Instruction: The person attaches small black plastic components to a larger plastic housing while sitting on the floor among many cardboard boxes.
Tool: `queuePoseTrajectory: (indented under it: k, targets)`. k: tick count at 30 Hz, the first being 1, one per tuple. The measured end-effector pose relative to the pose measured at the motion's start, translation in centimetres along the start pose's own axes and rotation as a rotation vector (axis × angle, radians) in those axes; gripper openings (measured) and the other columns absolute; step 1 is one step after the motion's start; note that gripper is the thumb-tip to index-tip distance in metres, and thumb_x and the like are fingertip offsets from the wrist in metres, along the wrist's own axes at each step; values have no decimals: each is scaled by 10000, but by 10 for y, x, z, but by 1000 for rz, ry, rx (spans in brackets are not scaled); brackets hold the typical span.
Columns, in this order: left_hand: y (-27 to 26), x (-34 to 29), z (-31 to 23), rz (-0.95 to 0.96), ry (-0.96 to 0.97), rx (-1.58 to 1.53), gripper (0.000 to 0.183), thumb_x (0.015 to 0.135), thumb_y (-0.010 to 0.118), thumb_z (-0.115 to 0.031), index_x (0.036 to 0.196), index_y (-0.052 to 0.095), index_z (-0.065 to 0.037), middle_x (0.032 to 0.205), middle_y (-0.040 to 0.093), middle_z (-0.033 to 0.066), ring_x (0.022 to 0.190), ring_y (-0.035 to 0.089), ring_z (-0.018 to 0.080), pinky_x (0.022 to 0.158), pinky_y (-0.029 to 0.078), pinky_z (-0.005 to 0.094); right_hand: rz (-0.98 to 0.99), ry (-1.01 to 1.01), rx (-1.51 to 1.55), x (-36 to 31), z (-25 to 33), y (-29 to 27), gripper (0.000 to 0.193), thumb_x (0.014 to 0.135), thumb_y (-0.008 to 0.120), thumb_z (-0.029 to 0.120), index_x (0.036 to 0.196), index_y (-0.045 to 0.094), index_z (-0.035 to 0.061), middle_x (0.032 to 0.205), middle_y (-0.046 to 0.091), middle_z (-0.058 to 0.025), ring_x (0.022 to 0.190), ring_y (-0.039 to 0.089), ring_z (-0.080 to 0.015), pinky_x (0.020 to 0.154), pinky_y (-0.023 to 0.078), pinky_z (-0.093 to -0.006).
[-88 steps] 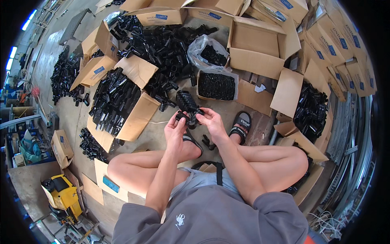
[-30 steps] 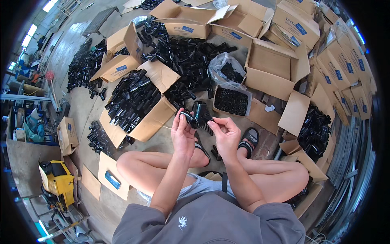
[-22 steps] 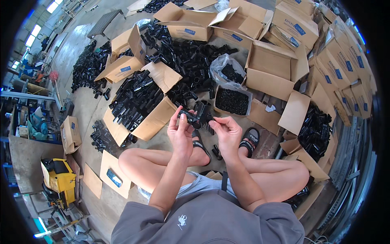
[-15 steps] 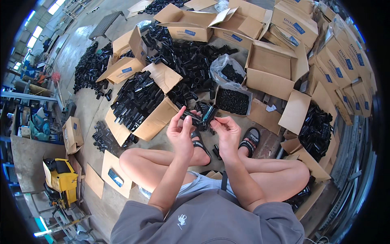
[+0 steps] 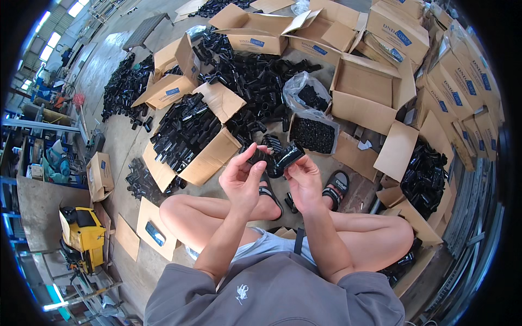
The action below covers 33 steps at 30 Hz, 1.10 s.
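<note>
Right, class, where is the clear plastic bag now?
In the head view, the clear plastic bag sits just right of centre in the upper half, beyond the small box of black bits, between the black pipe heap and an open cardboard box.

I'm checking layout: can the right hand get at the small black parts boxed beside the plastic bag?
Probably yes: the small black parts lie uncovered just beyond the right hand, though it holds a black tubular fitting.
</note>
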<state>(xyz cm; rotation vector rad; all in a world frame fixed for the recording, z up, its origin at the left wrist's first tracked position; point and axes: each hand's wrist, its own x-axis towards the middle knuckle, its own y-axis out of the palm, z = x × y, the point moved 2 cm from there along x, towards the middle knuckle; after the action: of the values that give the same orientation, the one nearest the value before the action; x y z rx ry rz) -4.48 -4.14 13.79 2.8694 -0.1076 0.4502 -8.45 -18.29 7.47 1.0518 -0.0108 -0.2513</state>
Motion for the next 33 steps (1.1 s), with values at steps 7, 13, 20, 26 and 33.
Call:
queuePoseTrajectory:
  k: [7,13,20,26,33]
  targets:
    - [2,-3,-6,35,53,34,403,919,698,71,1315,648,10,1190,728,159,878,690,74,597,526,156,115,48,130,-5,0,13,123,944,716,58,1029,732,145,1102,745,-15,1035,669,-123,881,515,-282]
    - [-3,-2,-8,38,73,12,382,902,714,81,1277,669,24,1188,729,157,868,680,58,602,528,155,45,14,-31,-3,0,8,66,943,725,53,1007,712,66,1041,745,-70,962,685,-160,889,538,-324]
    - [-2,3,-3,257,317,429,375,778,810,50,1138,755,-39,1175,722,213,982,751,283,676,582,279,-168,118,-377,-8,7,17,194,981,720,200,1051,721,19,974,740,-25,910,659,-104,848,518,-272]
    - [5,-15,7,229,-66,202,477,807,792,-23,1272,688,-26,1250,705,158,1210,662,239,936,554,353,-277,154,-450,-1,-7,-12,271,1006,693,267,1079,709,7,927,715,-14,873,632,-61,806,494,-230]
    - [-21,-10,67,217,-1061,-249,332,1073,564,-352,1261,684,-107,1049,735,6,941,667,56,868,519,272,-289,127,-563,2,-23,-27,271,1016,671,219,1159,706,-9,1006,730,-34,877,665,-89,816,525,-264]
